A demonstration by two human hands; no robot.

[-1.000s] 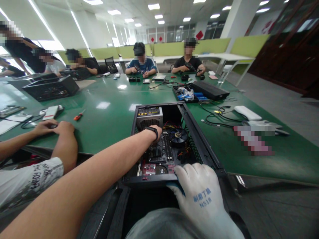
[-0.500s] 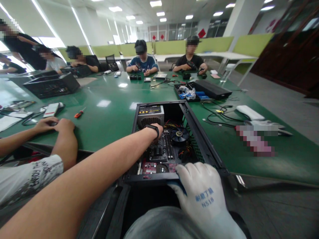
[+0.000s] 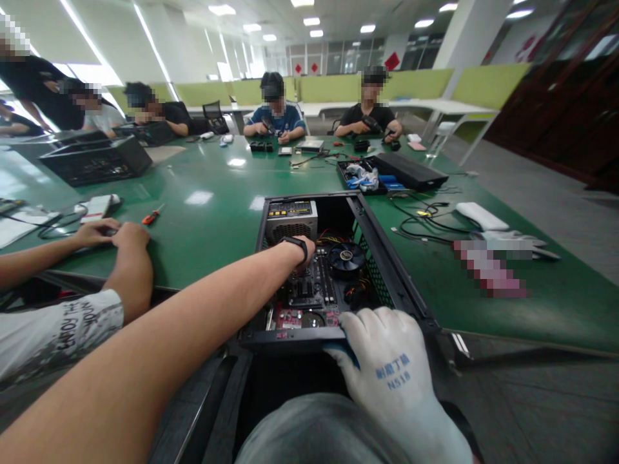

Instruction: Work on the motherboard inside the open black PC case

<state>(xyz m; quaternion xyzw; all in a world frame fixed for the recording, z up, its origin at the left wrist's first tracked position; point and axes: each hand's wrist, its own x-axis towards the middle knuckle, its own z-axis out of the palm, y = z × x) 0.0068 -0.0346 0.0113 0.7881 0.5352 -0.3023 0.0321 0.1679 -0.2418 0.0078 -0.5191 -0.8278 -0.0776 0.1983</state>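
Observation:
An open black computer case (image 3: 403,283) lies on its side at the near edge of the table. My left hand (image 3: 306,252), bare with a black wristband, reaches inside it beside the silver power supply (image 3: 291,230) and above the motherboard (image 3: 309,283). Its fingers are hidden behind my wrist, so what they touch cannot be made out. A black cooling fan (image 3: 346,256) is to the right of that hand. My right hand (image 3: 389,351), in a white work glove, is closed around the case's near rim, thumb below. By the near rim sits a red circuit board (image 3: 291,318).
Beside me on the left, a co-worker's hands (image 3: 113,231) rest on the green table (image 3: 207,235) near an orange screwdriver (image 3: 153,215). Beyond the case are an open black toolbox (image 3: 409,173) and loose cables (image 3: 425,222). Other people work across the table.
The view has shifted slightly. My left hand stays inside the case and my right hand keeps its hold on the near rim.

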